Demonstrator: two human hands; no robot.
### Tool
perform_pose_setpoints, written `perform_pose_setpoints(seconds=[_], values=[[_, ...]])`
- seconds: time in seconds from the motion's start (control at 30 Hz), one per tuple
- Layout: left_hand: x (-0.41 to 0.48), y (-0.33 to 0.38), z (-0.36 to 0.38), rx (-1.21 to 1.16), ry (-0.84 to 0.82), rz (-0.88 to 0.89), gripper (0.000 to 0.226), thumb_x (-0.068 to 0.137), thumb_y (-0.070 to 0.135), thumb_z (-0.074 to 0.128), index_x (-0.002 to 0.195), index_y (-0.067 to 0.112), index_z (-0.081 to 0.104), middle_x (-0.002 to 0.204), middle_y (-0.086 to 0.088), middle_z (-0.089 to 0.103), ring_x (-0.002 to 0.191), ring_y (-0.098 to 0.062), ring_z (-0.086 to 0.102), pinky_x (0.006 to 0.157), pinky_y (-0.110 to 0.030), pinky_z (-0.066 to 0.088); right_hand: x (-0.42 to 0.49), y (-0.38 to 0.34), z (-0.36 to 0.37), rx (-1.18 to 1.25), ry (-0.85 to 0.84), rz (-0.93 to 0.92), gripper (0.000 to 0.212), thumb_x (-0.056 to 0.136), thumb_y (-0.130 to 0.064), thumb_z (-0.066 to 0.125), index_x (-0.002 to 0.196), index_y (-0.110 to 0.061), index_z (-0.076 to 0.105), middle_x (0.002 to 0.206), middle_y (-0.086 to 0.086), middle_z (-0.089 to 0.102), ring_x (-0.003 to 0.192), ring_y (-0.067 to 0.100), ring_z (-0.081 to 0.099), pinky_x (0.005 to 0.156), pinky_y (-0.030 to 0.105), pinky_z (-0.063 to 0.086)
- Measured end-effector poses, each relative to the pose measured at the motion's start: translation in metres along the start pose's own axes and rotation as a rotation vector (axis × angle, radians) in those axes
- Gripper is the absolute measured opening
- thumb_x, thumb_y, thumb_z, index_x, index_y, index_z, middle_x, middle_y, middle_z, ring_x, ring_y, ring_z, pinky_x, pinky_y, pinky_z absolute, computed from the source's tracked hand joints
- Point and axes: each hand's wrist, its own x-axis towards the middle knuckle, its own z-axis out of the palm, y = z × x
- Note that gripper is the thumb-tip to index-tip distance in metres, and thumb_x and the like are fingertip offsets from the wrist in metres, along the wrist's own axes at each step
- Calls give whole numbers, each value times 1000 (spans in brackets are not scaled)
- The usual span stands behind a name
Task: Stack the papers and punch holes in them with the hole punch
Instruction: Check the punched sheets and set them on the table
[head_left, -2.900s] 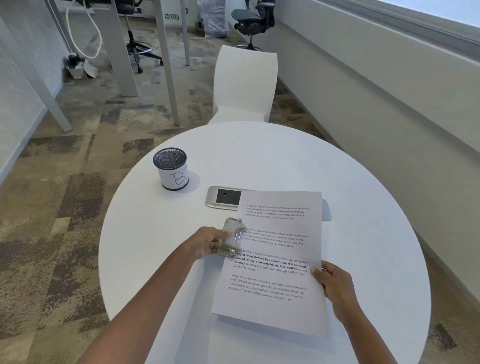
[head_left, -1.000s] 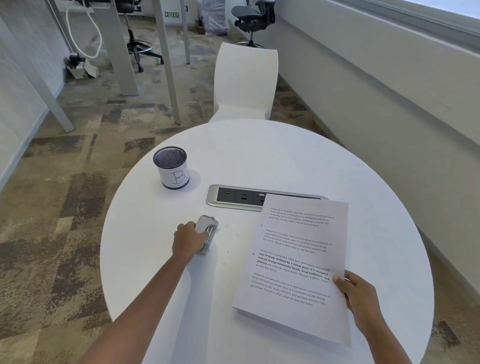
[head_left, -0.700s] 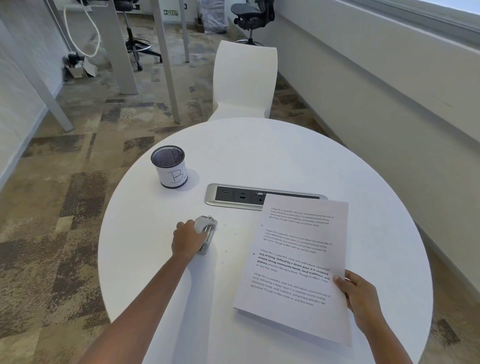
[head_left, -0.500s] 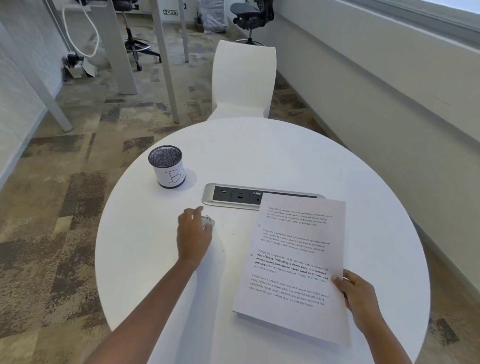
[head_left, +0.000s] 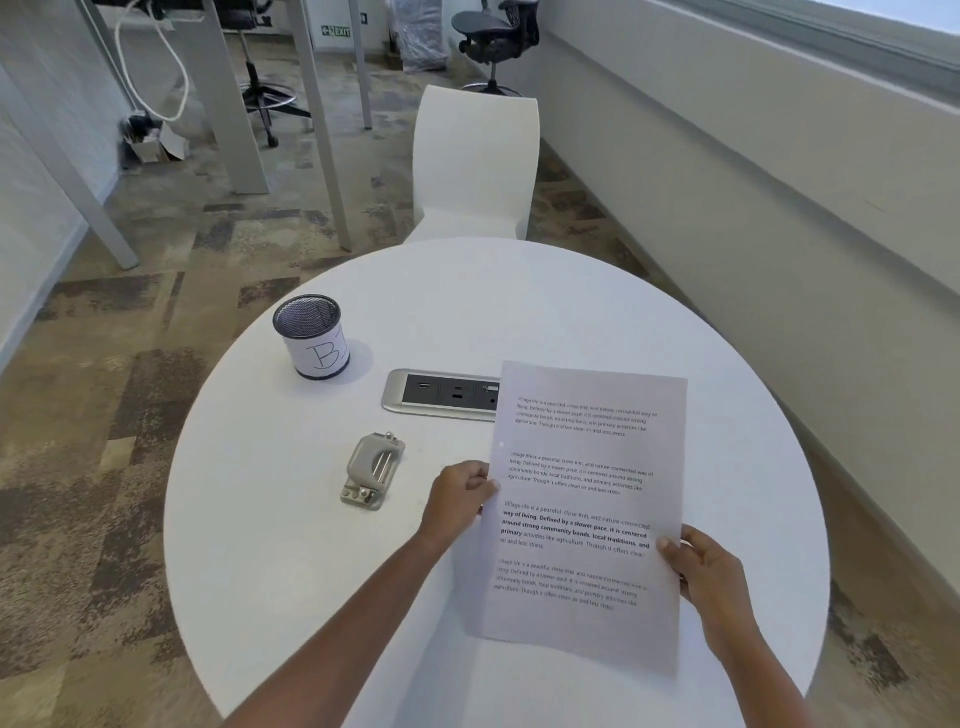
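Since half a second ago the left hand (head_left: 457, 493) has left the hole punch (head_left: 371, 475), which sits alone on the round table (head_left: 260, 545) right of a mesh cup (head_left: 311, 336) marked "B", and pinches the papers' (head_left: 587, 519) left edge; their far corner hides part of the outlet strip (head_left: 441, 394); small print is blurry; the right hand (head_left: 701, 577) grips their right edge

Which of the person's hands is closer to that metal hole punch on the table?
The left hand. It grips the papers' left edge, just right of the hole punch; the right hand holds the far right edge.
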Motion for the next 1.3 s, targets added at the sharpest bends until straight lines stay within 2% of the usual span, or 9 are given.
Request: perform_pose_setpoints(seconds=[0.17,0.27,0.4,0.57,0.7,0.83,0.97,1.1,1.3], values=[[-9,28,8,-5,113,208,12,89,4,55,95,1,66,90,-8,73,80,-22,67,81,-42,55,1,-14,-8,32,43,-119,16,86,-2,56,94,-13,65,74,-8,73,73,14,67,62,19,57],[-14,40,12,2,165,319,11,88,3,56,94,1,66,90,-11,73,79,-22,64,79,-42,54,3,-21,-13,68,54,-169,18,85,-1,57,90,-16,66,71,-16,75,70,0,69,66,10,55],[-20,44,18,25,217,397,10,87,5,59,93,6,68,85,2,71,76,-16,62,73,-23,51,7,-24,-22,94,65,-202,19,85,-2,57,89,-19,66,74,-21,74,72,-5,67,72,9,53],[-30,31,27,29,193,361,10,87,4,60,90,8,69,83,8,71,75,-8,62,70,-8,48,9,-19,-31,96,32,-211,18,88,-4,54,93,-16,65,87,-10,72,87,12,65,85,25,51],[-34,21,35,34,239,323,9,85,2,62,91,1,69,86,-1,71,67,7,60,68,-2,45,10,-16,-38,91,8,-203,20,89,-3,51,87,-16,65,75,-18,75,72,-3,68,68,10,55],[-38,20,47,25,272,302,10,85,1,61,91,0,69,87,-1,71,69,2,61,74,-14,49,14,-14,-48,76,9,-206,17,89,-4,51,82,-14,63,70,-16,74,63,-3,66,58,10,54],[-39,25,64,63,262,263,11,86,2,60,90,1,70,74,4,67,56,6,55,62,-19,47,17,-10,-64,36,37,-210,13,89,-10,54,86,-18,63,68,-16,74,59,-2,66,51,12,53],[-36,27,89,123,213,182,12,87,3,57,90,-1,68,78,-7,66,67,-18,55,62,-26,48,23,-5,-81,-56,88,-187,12,89,-10,54,93,-14,64,71,-5,72,63,14,67,55,24,56],[-28,26,130,132,143,6,27,88,-1,51,113,0,61,91,-19,68,73,-24,56,63,-26,49,40,6,-107,-158,160,-94,19,90,-11,53,106,-5,61,90,17,68,81,32,64,81,54,53]])
